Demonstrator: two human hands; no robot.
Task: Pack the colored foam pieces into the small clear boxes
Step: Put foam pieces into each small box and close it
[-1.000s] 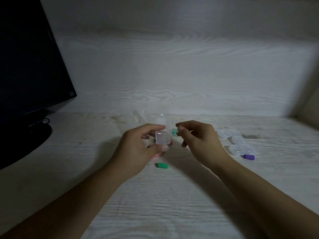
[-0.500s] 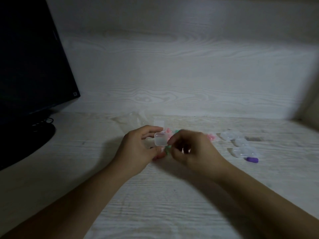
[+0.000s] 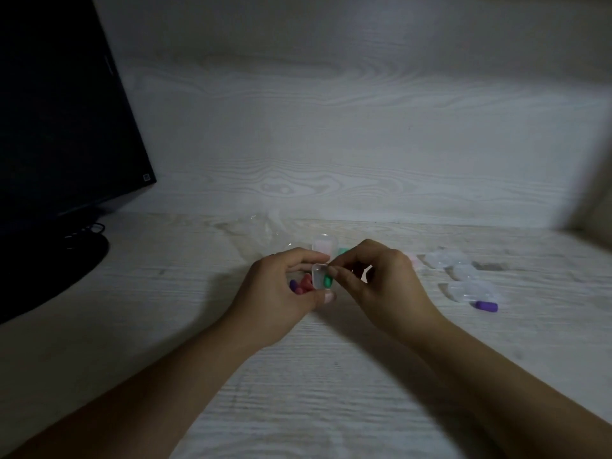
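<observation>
My left hand [image 3: 281, 293] grips a small clear box [image 3: 318, 276] between thumb and fingers above the desk. A green foam piece [image 3: 328, 280] sits at the box's open side. My right hand [image 3: 381, 276] pinches at the box's upper right corner, fingertips touching it. Red foam pieces [image 3: 305, 283] and a purple one [image 3: 292, 285] show under my left fingers. Another clear box [image 3: 324, 243] with pink inside stands just behind, beside a green piece [image 3: 342, 250]. A purple foam piece [image 3: 486, 305] lies to the right.
Several empty clear boxes [image 3: 463, 276] lie on the white wooden desk [image 3: 298, 392] at the right. A crumpled clear plastic bag [image 3: 265, 228] rests near the back wall. A dark monitor [image 3: 59, 127] on its stand [image 3: 79, 250] fills the left side.
My right hand has come in from the right and closed onto the box. The green foam piece that lay on the desk a second ago is now at the box.
</observation>
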